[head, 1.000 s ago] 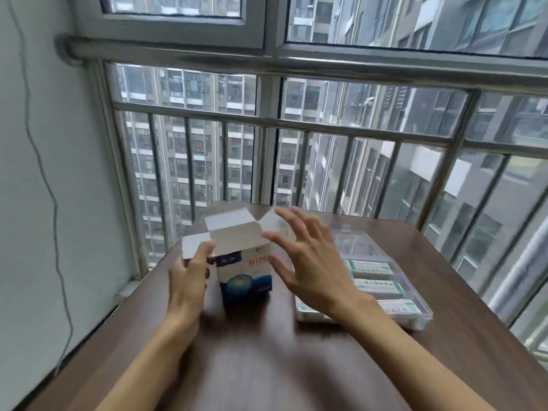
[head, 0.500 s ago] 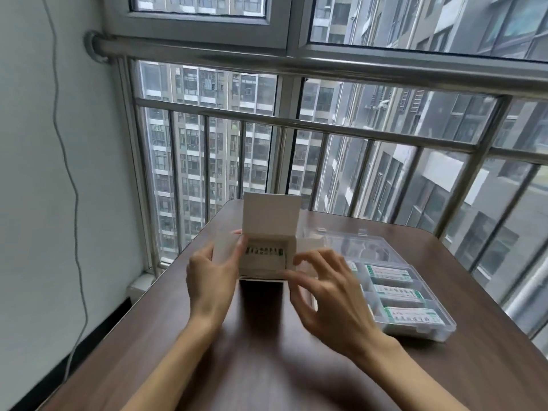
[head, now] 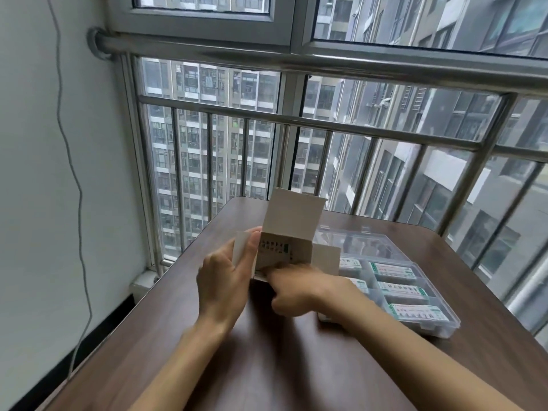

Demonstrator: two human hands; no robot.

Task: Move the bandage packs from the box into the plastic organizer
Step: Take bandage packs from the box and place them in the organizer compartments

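The white cardboard box (head: 292, 221) lies tipped on the table with its mouth toward me and its top flap standing up. Green-and-white bandage packs (head: 274, 247) show inside it. My left hand (head: 225, 280) grips the box's left side, thumb along the front edge. My right hand (head: 299, 289) is blurred at the lower edge of the mouth, fingers reaching in; their tips are hidden. The clear plastic organizer (head: 444, 324) sits just right of the box, lid open at the back, with several bandage packs (head: 403, 290) in its compartments.
The brown table (head: 267, 366) ends at a metal window railing (head: 326, 126) behind the box and organizer. A white wall with a hanging grey cable (head: 74, 179) runs along the left.
The box went from upright to tipped with its mouth facing me. My right hand moved from hovering beside it into the mouth. The camera view rose and shifted.
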